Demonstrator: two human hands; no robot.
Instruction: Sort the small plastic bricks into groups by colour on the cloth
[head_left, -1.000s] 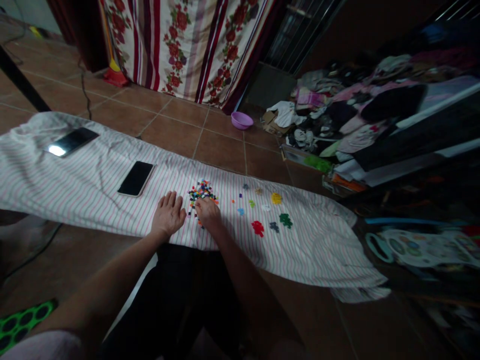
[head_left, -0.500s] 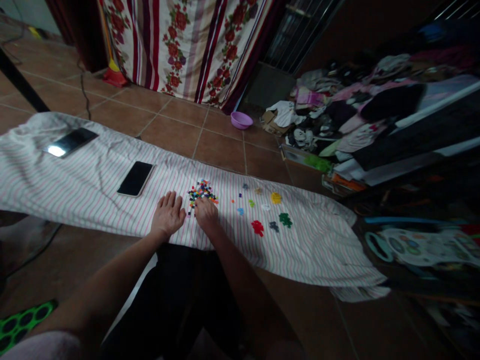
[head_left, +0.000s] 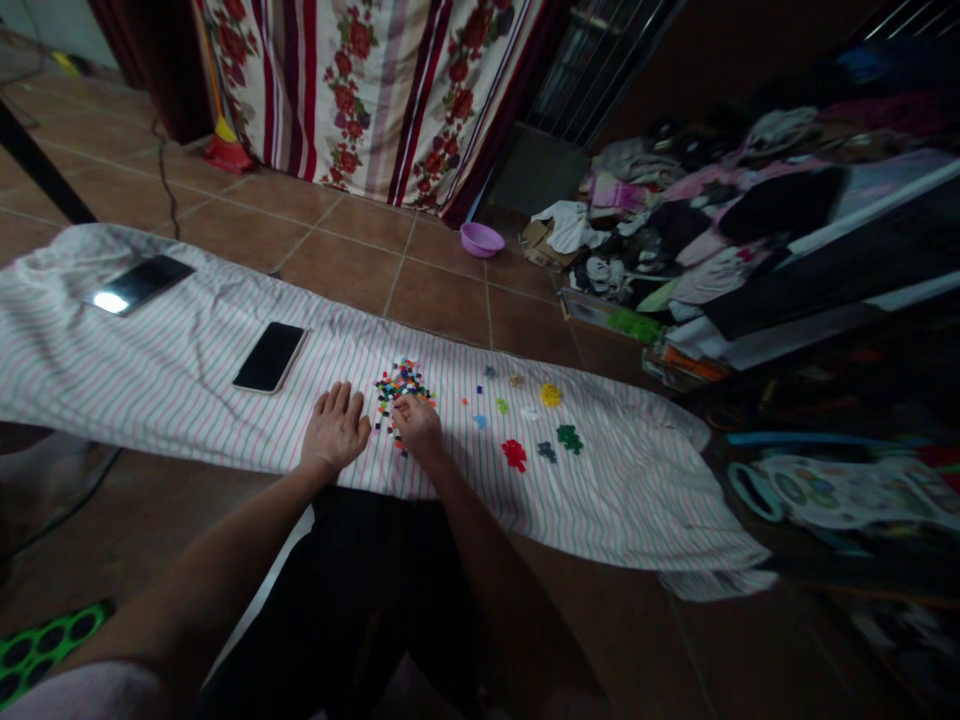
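Beneath and just beyond the curled fingers of the right hand [head_left: 420,427], one loose heap of tiny mixed-colour pieces [head_left: 403,381], too many to count, long axis running away from the lap; fingertips close together, cannot tell whether shut or gripping any. Left of those fingers, left hand [head_left: 335,432] laid flat, empty, fingers slightly apart, two dark-screened devices [head_left: 270,357] farther left; to the right, eleven separate colour spots [head_left: 514,455], smallest orange. Under all, one striped cloth [head_left: 637,490]; beyond the fingers, brown floor tiles [head_left: 439,295], one floral curtain [head_left: 352,90], one purple basin [head_left: 482,240].
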